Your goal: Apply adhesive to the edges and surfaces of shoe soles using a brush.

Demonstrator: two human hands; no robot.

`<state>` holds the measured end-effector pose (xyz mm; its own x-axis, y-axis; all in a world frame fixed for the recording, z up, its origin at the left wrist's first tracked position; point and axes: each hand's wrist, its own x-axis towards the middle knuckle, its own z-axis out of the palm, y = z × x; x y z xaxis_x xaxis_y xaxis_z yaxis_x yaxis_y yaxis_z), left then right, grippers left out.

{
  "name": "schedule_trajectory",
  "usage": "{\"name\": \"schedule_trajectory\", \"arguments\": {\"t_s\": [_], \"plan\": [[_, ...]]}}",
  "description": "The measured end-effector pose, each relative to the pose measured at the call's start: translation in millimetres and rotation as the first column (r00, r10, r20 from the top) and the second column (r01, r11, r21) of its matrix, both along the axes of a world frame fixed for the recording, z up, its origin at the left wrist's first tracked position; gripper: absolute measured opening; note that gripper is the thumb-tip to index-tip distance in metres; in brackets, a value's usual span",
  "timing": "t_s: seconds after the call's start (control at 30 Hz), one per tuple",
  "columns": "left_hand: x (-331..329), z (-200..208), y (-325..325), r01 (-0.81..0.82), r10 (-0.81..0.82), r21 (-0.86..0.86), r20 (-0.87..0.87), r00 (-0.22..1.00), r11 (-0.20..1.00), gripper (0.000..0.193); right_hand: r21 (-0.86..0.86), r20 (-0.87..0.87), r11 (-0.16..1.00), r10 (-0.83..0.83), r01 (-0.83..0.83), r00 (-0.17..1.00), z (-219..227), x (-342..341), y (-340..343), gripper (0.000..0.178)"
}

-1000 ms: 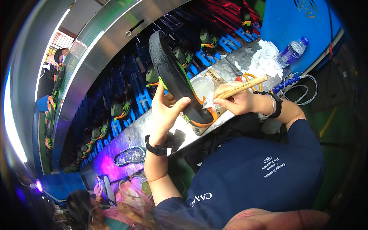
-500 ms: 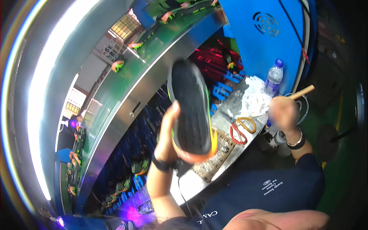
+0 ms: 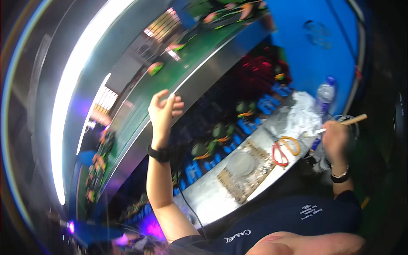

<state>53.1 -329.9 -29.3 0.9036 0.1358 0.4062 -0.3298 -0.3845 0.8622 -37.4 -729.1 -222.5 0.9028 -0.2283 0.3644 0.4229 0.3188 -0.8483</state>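
My left hand (image 3: 165, 111) is raised in front of the conveyor's metal edge (image 3: 187, 87). Its fingers are loosely bent and apart, with nothing between them. At the right, my right hand (image 3: 337, 138) is closed around a thin tool with a wooden handle (image 3: 357, 119); a pale tip sticks out on its left side, and blur hides what kind of tool it is. Nearest that hand are a pair of scissors (image 3: 280, 154) with one red and one orange handle loop, a crumpled white cloth (image 3: 302, 112) and a clear bottle with a purple cap (image 3: 326, 93).
A green conveyor belt (image 3: 193, 57) carries several orange, green and black shoes. Below it, more shoes (image 3: 223, 132) stand along a row of blue holders (image 3: 244, 126). On the pale bench (image 3: 204, 187) lies a cardboard piece (image 3: 236, 185) with a round clear dish (image 3: 241, 163).
The black-soled shoe is gone from my left hand, which has moved left and up. My right hand keeps its tool. The whole view has shifted.
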Motion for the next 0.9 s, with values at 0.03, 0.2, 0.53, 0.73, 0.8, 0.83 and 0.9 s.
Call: {"name": "schedule_trajectory", "arguments": {"t_s": [0.03, 0.2, 0.53, 0.73, 0.8, 0.83, 0.9], "plan": [[-20.7, -5.9, 26.1, -0.079, 0.077, 0.037, 0.071, 0.995, 0.996, 0.033, 0.009, -0.005, 1.000, -0.022, 0.022, 1.000, -3.5, 0.8, 4.6, 0.014], [-95.0, -5.3, 189.6, -0.823, 0.540, 0.456, 0.622, 0.567, 0.339, 0.037, 0.026, -0.010, 0.996, 0.081, -0.081, 0.997, -17.2, 9.3, 17.3, 0.013], [-188.4, 0.4, 400.7, -0.709, 0.925, 0.642, 0.378, -0.038, -0.292, 0.054, -0.070, -0.018, 0.988, 0.138, -0.139, 0.990, -9.8, 12.6, 62.5, 0.013], [-219.3, 1.4, 458.5, -0.878, 0.965, 0.403, 0.049, -0.259, -0.256, 0.053, -0.183, -0.058, 0.978, 0.091, -0.100, 0.994, 7.9, 22.3, 90.0, 0.013], [-217.6, 4.6, 465.6, -0.893, 0.983, 0.413, 0.056, -0.172, -0.180, 0.049, -0.197, -0.043, 0.978, 0.054, -0.062, 0.998, 3.3, 21.1, 88.6, 0.014], [-211.7, 6.9, 471.8, -0.825, 0.983, 0.534, 0.105, -0.151, -0.184, 0.047, -0.207, -0.045, 0.977, 0.040, -0.049, 0.998, 1.9, 20.6, 89.2, 0.014], [-189.4, 13.2, 475.1, -0.701, 0.987, 0.696, 0.146, -0.069, -0.152, 0.045, -0.246, -0.064, 0.969, 0.003, -0.019, 0.998, 6.4, 18.0, 95.8, 0.015]]}}
